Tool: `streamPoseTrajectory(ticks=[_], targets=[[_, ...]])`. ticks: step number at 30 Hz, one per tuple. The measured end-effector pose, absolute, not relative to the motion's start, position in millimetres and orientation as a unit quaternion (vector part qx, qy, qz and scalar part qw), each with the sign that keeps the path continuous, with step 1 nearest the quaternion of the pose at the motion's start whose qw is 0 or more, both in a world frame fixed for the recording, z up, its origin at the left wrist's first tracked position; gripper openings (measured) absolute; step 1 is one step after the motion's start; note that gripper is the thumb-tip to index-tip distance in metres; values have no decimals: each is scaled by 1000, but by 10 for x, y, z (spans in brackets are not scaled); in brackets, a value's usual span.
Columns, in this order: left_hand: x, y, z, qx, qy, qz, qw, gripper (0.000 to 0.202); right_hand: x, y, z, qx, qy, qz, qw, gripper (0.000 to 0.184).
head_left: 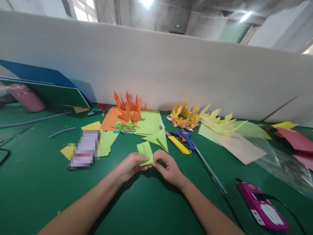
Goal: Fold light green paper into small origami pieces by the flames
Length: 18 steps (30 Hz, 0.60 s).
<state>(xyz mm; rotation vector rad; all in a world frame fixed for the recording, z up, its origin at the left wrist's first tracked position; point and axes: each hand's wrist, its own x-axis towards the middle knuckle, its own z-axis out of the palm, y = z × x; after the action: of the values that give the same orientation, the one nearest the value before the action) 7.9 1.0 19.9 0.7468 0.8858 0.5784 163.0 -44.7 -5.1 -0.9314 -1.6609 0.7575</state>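
Both my hands meet over the green table (36, 182) and pinch a small folded piece of light green paper (145, 152). My left hand (129, 167) grips its lower left edge with curled fingers. My right hand (168, 168) pinches its lower right corner. The paper stands tilted up above the hands. Just behind it lies a folded green paper shape (157, 139) with pointed tips.
An orange paper crown (128, 108), small green paper cranes (124, 125), a yellow folded crown (186, 118) and loose coloured sheets lie at the back. A blue glue gun (185, 136), a yellow utility knife (179, 145), a purple device (261, 205) and a plastic bag (283, 163) lie to the right.
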Motion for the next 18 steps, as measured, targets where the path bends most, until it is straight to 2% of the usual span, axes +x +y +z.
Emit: streamPoseTrajectory(ticks=[2, 4, 6, 13, 18], targets=[[90, 1, 188, 374, 389, 322, 777, 14, 1594, -438, -74, -416, -621, 370, 552, 11], [109, -14, 181, 394, 372, 370, 755, 22, 1557, -425, -90, -440, -557, 421, 564, 23], [133, -34, 175, 415, 371, 395, 731, 28, 1529, -411, -95, -464, -521, 444, 562, 27], [176, -78, 145, 454, 397, 427, 674, 35, 1505, -408, -79, -521, -494, 406, 566, 23], [184, -83, 139, 460, 409, 436, 657, 31, 1488, -415, -78, -523, -491, 413, 562, 21]])
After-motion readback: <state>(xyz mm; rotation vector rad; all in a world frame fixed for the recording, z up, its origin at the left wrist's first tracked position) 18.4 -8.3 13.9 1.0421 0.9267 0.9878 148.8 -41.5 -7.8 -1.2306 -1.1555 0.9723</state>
